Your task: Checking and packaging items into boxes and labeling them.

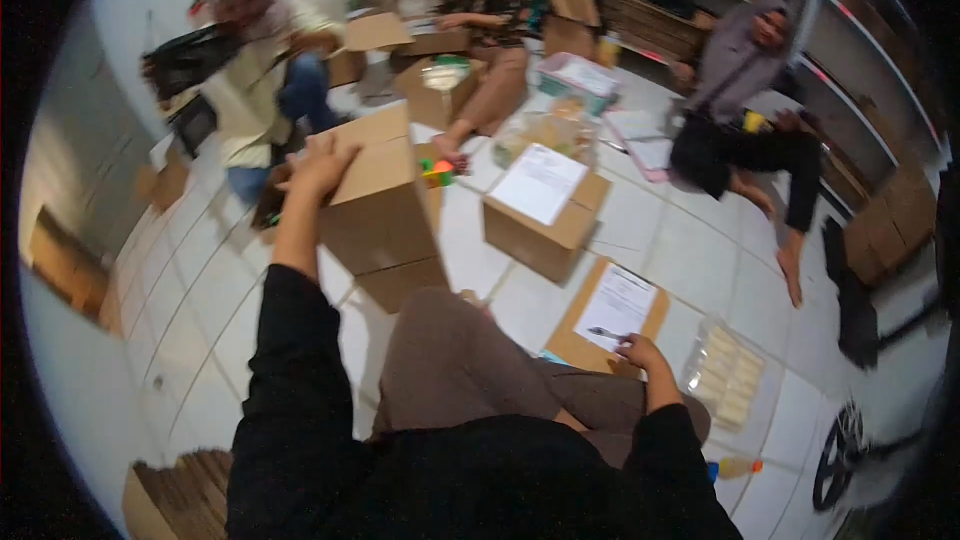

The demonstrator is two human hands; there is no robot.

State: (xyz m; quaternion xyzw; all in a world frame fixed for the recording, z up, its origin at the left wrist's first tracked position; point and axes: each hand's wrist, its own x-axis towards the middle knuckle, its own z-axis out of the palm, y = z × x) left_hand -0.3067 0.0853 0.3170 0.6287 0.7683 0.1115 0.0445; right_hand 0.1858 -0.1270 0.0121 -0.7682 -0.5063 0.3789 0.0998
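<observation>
My left hand [321, 165] grips the upper left edge of a tall brown cardboard box [382, 229]. Its thumb lies on the top face and its fingers reach over the side. Low at the right, my right hand [641, 354] holds a pen [604, 332] over a printed paper sheet [616, 305]. This sheet lies on a brown clipboard [570, 319] on the floor, beside my folded leg. A smaller cardboard box [536, 236] stands between the tall box and the clipboard, with another printed sheet [541, 181] on top.
Three people sit ahead: one left [255, 75], one centre [487, 22], one right [742, 90]. A clear pack of pale pieces [726, 375] lies right of my knee. Beyond the smaller box are filled plastic bags [551, 135] and a teal basket [577, 82]. Metal shelving [847, 90] lines the right.
</observation>
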